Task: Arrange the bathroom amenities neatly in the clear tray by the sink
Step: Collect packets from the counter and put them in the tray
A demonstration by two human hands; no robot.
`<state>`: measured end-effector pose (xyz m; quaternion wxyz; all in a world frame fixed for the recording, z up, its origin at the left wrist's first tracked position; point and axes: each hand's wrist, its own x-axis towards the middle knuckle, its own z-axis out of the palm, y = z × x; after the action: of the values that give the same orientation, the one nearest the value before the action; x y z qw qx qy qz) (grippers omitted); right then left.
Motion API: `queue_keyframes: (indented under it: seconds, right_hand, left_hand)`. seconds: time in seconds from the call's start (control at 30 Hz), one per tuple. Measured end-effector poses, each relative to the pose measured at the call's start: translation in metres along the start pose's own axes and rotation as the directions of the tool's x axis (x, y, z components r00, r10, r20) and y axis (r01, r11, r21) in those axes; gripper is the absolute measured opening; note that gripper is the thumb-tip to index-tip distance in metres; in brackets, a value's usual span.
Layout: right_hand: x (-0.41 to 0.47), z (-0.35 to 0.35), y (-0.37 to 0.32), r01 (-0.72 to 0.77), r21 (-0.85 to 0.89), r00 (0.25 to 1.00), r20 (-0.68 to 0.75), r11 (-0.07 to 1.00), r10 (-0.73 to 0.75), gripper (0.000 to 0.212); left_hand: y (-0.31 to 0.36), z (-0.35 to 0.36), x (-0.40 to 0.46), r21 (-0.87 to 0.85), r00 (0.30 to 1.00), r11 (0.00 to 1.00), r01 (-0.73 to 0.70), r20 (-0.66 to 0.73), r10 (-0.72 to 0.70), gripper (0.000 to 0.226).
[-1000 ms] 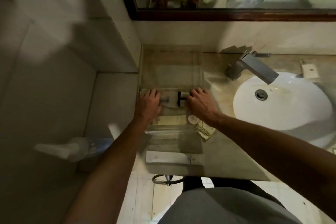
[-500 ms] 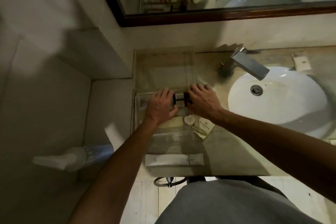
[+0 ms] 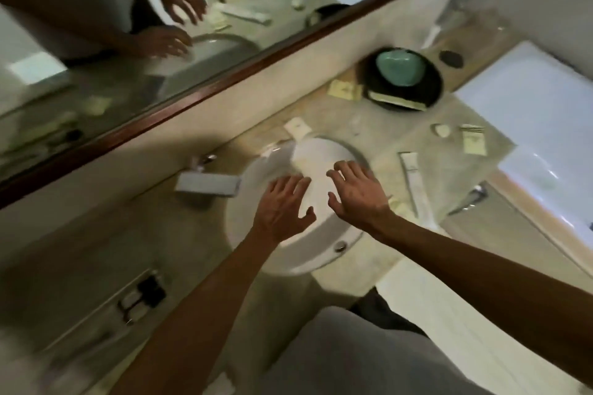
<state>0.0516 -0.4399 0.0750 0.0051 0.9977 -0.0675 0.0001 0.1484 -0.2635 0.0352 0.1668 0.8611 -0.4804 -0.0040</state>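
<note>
My left hand point(image 3: 284, 205) and my right hand point(image 3: 356, 192) hover over the white sink basin point(image 3: 256, 247), fingers spread, holding nothing. The clear tray point(image 3: 96, 321) lies blurred at the lower left with small dark-capped bottles point(image 3: 142, 298) in it. Right of the sink, amenities lie scattered on the counter: a long white tube point(image 3: 414, 183), a pale sachet point(image 3: 474, 146), a small round item point(image 3: 442, 130), a white packet point(image 3: 297, 128) and yellowish packets point(image 3: 345, 90).
A black round dish point(image 3: 431, 86) holding a green soap dish point(image 3: 399, 69) and a flat packet sits at the back right. The faucet point(image 3: 208, 183) juts over the basin. A framed mirror point(image 3: 192, 96) runs along the wall. A white bathtub point(image 3: 529, 106) lies right.
Both hands have let go of the small bottles in the tray and moved right, over the sink. The view has swung right and tilted, and the tray is now at the lower left.
</note>
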Motion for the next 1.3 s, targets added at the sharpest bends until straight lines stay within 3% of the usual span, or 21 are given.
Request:
queue_keyframes:
  seconds: [0.2,0.3,0.53,0.73,0.87,0.97,1.1,1.2,1.3]
  right_hand:
    - [-0.01,0.012,0.178,-0.207,-0.041,0.969,0.126,0.978,0.21,0.047]
    - [-0.008,0.03,0.251,-0.308,-0.045,0.932,0.187,0.95,0.311,0.051]
    - [0.021,0.073,0.368,-0.451,-0.008,0.85,0.299,0.892,0.433,0.055]
    - [0.041,0.099,0.38,-0.407,0.146,0.887,0.297,0.902,0.353,0.042]
    - [0.038,0.109,0.368,-0.371,0.243,0.91,0.284,0.896,0.3,0.042]
    - [0.039,0.115,0.361,-0.338,0.254,0.922,0.281,0.906,0.265,0.045]
    - [0.041,0.118,0.354,-0.276,0.293,0.941,0.278,0.916,0.195,0.047]
    - [0.039,0.117,0.354,-0.231,0.319,0.945,0.297,0.919,0.135,0.052]
    - [0.032,0.118,0.358,-0.204,0.301,0.945,0.308,0.931,0.108,0.055]
  left_hand:
    - [0.102,0.077,0.142,-0.101,0.997,0.995,-0.018,0.067,0.025,0.066]
    - [0.135,0.111,0.195,-0.073,0.986,0.997,-0.023,0.162,0.035,0.069]
    - [0.161,0.148,0.268,0.001,0.955,1.0,-0.005,0.296,0.005,0.073]
    - [0.139,0.153,0.335,0.123,0.973,0.991,0.047,0.221,-0.073,0.065]
    - [0.117,0.159,0.392,0.228,0.94,0.971,0.072,0.31,-0.142,0.074]
    - [0.11,0.163,0.409,0.31,0.923,0.95,0.022,0.36,-0.139,0.058]
    - [0.108,0.162,0.407,0.332,0.954,0.939,-0.092,0.301,-0.013,0.025]
    - [0.098,0.16,0.38,0.29,0.975,0.939,-0.184,0.179,0.135,0.025]
    - [0.075,0.159,0.35,0.261,0.945,0.916,-0.305,0.201,0.257,0.025]
